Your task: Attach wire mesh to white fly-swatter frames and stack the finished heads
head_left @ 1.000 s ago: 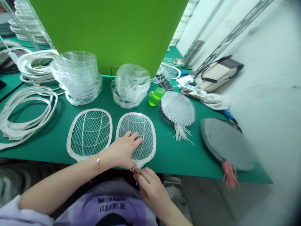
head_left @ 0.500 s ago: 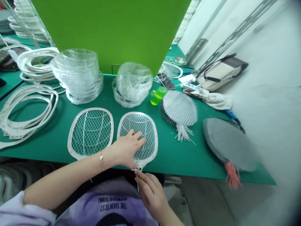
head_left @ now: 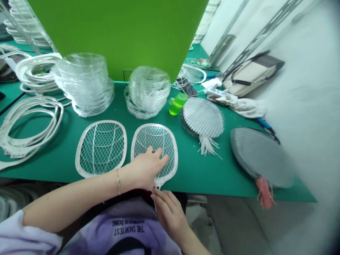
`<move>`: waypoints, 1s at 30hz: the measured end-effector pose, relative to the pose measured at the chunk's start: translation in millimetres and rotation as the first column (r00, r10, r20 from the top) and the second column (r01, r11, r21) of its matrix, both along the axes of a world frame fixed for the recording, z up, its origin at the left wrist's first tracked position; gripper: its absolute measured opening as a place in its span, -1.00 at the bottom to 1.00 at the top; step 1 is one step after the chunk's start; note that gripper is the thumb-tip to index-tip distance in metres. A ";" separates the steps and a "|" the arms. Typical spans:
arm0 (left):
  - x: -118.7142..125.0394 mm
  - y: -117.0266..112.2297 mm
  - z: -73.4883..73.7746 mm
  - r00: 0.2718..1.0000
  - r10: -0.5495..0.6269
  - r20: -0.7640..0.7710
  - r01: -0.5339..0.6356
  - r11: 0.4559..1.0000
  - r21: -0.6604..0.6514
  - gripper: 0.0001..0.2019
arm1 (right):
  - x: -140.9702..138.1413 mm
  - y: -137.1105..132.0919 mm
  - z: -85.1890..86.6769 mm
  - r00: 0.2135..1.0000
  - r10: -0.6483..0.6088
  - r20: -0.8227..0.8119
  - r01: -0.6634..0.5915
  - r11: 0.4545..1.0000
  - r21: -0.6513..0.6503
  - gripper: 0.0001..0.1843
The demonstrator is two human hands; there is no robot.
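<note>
My left hand [head_left: 149,163] lies across the racket head [head_left: 172,140] of a mosquito swatter with metal mesh, its fingers spread on the mesh. Its thumb reaches down toward the narrow neck and is partly hidden. Just below the neck, my right hand [head_left: 170,209] is closed, pinching a thin white wire [head_left: 155,206] that hangs down from its fingertips. Where the wire meets the neck is too small to make out. A second white racket head [head_left: 102,147] with mesh rests on the table to the left, under my left forearm's upper edge.
White racket frames [head_left: 32,124] lie at the left. Behind are two stacks of clear plastic rings [head_left: 85,85] and a green bottle [head_left: 177,104]. At right sit a stack of metal meshes [head_left: 203,117] with white wires, grey meshes [head_left: 261,157] with red wires, and a soldering iron [head_left: 264,124].
The camera view has shifted slightly. My left hand has slid a little to the right and down toward the neck. My right hand stays pinched on the wire near the neck.
</note>
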State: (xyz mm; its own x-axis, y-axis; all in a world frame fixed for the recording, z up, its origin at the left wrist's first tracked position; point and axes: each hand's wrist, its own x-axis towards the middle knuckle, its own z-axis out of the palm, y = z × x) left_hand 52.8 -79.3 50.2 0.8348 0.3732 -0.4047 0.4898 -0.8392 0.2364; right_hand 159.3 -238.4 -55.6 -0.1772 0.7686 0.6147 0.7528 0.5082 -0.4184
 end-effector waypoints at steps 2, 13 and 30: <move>0.5 0.7 -0.8 1.000 -0.009 -0.001 0.009 1.000 0.015 -0.28 | 5.1 5.4 6.4 0.998 0.041 0.051 -0.041 0.999 -0.006 -0.76; -2.0 0.7 -1.8 1.000 0.016 0.011 -0.016 1.000 0.020 -0.19 | 18.9 -4.1 3.3 0.962 0.114 0.249 -0.142 0.985 0.099 -0.84; -13.9 1.1 -11.1 0.981 0.133 0.141 -0.135 0.991 0.004 0.03 | 15.8 -4.7 -26.8 0.995 -0.091 0.041 0.080 0.974 0.212 -0.64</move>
State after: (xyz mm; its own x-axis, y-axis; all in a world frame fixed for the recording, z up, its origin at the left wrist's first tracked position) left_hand 39.0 -78.2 39.1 0.8249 0.4904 -0.2811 0.5609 -0.7718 0.2997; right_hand 175.0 -243.1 -82.3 -0.1512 0.6367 0.7561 0.8147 0.5135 -0.2696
